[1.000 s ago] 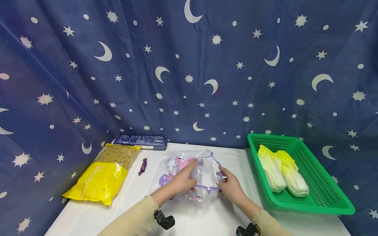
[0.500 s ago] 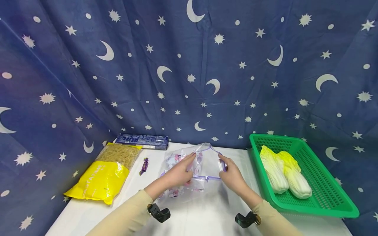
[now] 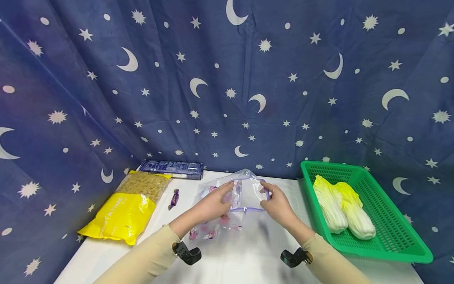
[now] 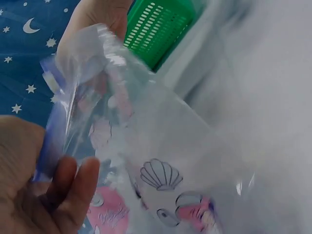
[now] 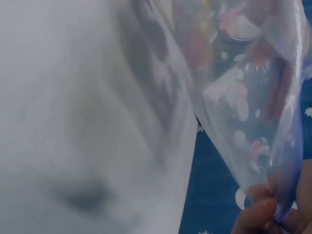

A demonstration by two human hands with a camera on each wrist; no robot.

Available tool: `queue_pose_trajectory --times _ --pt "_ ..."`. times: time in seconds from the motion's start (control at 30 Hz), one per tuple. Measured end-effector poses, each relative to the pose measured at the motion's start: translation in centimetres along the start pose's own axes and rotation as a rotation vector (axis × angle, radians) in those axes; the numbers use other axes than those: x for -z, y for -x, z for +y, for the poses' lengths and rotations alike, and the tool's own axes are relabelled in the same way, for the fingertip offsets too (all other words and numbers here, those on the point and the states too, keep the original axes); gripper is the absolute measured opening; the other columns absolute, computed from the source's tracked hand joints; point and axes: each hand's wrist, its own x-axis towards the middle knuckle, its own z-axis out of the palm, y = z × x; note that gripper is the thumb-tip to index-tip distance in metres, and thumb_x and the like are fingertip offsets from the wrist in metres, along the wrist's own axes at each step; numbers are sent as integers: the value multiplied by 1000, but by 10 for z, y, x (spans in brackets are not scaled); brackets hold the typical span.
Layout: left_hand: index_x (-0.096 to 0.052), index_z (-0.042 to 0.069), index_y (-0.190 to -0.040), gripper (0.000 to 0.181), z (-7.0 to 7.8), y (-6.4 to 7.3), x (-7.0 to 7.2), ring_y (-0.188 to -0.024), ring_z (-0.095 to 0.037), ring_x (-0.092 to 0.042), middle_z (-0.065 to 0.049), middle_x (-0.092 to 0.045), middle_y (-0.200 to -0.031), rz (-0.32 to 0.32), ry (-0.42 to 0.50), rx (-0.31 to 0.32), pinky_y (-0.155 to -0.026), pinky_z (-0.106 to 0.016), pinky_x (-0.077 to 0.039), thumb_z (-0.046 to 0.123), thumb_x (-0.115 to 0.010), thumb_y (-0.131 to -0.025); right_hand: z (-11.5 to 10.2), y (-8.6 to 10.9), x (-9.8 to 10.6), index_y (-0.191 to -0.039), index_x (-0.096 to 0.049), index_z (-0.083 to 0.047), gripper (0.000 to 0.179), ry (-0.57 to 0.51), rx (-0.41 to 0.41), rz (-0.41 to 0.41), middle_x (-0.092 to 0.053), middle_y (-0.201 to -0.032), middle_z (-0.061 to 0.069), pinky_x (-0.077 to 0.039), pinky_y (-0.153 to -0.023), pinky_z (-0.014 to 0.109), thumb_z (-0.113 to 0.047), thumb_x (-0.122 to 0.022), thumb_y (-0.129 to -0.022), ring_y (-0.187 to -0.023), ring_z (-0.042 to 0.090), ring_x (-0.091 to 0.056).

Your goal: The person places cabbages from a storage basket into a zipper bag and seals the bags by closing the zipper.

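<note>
A clear plastic zip bag (image 3: 213,230) with pink and purple cartoon prints is held above the white table, its purple-edged mouth spread apart. My left hand (image 3: 213,204) grips one side of that mouth; in the left wrist view its fingers (image 4: 80,190) curl at the purple zip edge. On the other side, my right hand (image 3: 280,205) pinches the rim, and the right wrist view has its fingertips (image 5: 261,214) at the bag's corner. Part of the bag is hidden behind the left hand.
At right stands a green plastic basket (image 3: 397,225) holding two napa cabbages (image 3: 330,209). On the left lie a yellow pasta bag (image 3: 124,213), a purple-wrapped candy (image 3: 173,199) and a dark blue flat packet (image 3: 173,169). A starry blue curtain (image 3: 227,79) hangs behind the table.
The bag's mouth has been lifted and tilted up, and both hands have shifted slightly with it. The head view has moved a little. Other items stay put.
</note>
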Motion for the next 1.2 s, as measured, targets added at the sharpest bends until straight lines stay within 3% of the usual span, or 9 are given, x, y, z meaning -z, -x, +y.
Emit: queue_pose_trajectory --times 0.23,0.33,0.5,0.6,0.7,0.77,0.97,1.07,1.2 --pt "-43 2 -154 64 3 1 11 -134 -34 -52 -16 -38 -160 93 -213 79 -94 -47 -51 -3 -51 -91 -10 3 2 -143 -56 3 72 104 49 6 -59 -118 15 -45 -67 29 14 -53 -72 -87 22 -52" --pt "-50 5 -151 58 1 1 12 -142 -32 -44 -14 -44 -158 112 -296 93 -98 -50 -51 -1 -51 -94 -15 5 0 -146 -52 1 72 87 42 -22 -54 -132 17 -53 -65 28 14 -50 -76 -99 26 -56" --pt "-68 11 -136 43 -6 4 12 -134 -30 -53 -11 -55 -148 69 -258 102 -100 -49 -50 2 -50 -98 -18 6 -2 -148 -47 3 61 8 28 -40 -50 -141 21 -57 -57 28 12 -54 -88 -93 27 -59" --pt "-67 6 -135 41 -8 5 13 -97 -27 -70 -14 -58 -144 28 -172 127 -87 -44 -56 1 -48 -99 -17 6 -3 -137 -57 1 50 -16 31 -33 -53 -132 21 -57 -56 28 13 -55 -89 -86 25 -60" --pt "-56 -2 -143 46 -8 4 15 -56 -19 -62 -21 -49 -151 -1 -126 156 -67 -36 -56 0 -46 -99 -16 6 -2 -126 -67 1 42 0 26 -54 -57 -124 20 -55 -54 29 14 -52 -89 -75 22 -60" --pt "-49 -6 -147 51 -7 3 16 -46 -14 -56 -24 -41 -156 -13 -128 178 -62 -33 -54 -1 -45 -97 -17 6 -1 -125 -69 1 42 35 8 -84 -58 -122 19 -53 -54 29 13 -50 -89 -68 19 -59" --pt "-43 -11 -148 57 -4 0 18 -55 -19 -63 -26 -19 -165 -48 -184 201 -54 -31 -52 -2 -46 -92 -21 4 4 -136 -57 13 55 115 -42 -147 -55 -130 27 -52 -55 31 10 -51 -82 -62 16 -58" --pt "-44 -8 -149 58 -5 2 19 -93 -28 -71 -23 -15 -167 -78 -202 138 -55 -29 -50 -2 -48 -92 -22 3 7 -138 -54 14 59 121 -59 -161 -54 -130 29 -52 -56 32 10 -54 -79 -62 18 -59" --pt "-47 1 -152 58 -7 7 19 -134 -30 -53 -15 -18 -169 -72 -275 -31 -58 -26 -42 -3 -51 -94 -20 3 8 -140 -51 15 64 108 -75 -179 -54 -130 27 -52 -57 32 11 -56 -77 -64 18 -59"
